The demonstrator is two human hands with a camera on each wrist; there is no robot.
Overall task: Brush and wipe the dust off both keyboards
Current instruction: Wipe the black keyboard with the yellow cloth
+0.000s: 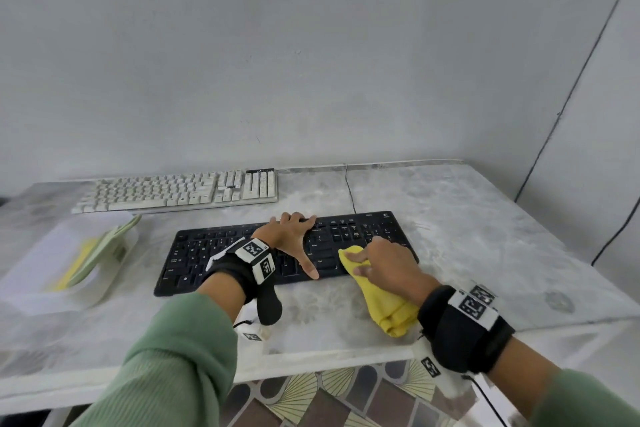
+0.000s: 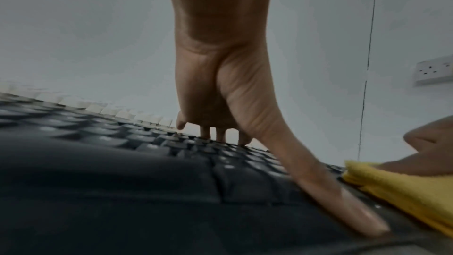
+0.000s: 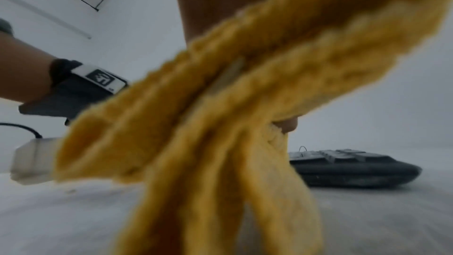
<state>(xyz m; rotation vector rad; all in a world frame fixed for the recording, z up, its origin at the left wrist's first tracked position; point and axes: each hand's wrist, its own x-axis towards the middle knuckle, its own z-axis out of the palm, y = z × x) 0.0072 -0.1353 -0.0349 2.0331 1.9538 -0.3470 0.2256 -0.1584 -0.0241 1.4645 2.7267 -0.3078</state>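
Gripping a bunched yellow cloth (image 1: 384,302), right hand (image 1: 391,269) nearest, fingers curled round the front fold and pressing it onto the right part of the black keyboard (image 1: 242,253). Loose tail of the cloth trailing back under the wrist onto the pale marbled table (image 1: 485,253); blurred and filling most of the right wrist view, with the keyboard's right end low on the table beyond it.

Just left of that, left hand (image 1: 294,239) spread flat across the black keyboard, holding nothing: thumb stretched toward the near edge, fingertips hooked over the far edge, palm over the keys. Thumb close beside the cloth, contact impossible to tell. Seen from the left wrist view: thumb lying along the near keys, fingers down at the far rim, yellow fold and right-hand fingers at the right margin.

Black straps with white tagged blocks on both wrists; green sleeves behind them.

Left of the left hand, near the table's left side, a clear plastic tray (image 1: 69,274) holding a pale green brush (image 1: 104,253) and something yellow beneath it.

Beyond the hands, a thin black cable (image 1: 349,191) running from the black keyboard's far edge toward the wall. Farther back and left of the left hand, the white keyboard (image 1: 180,189) lying against the wall, well apart from both hands, untouched.
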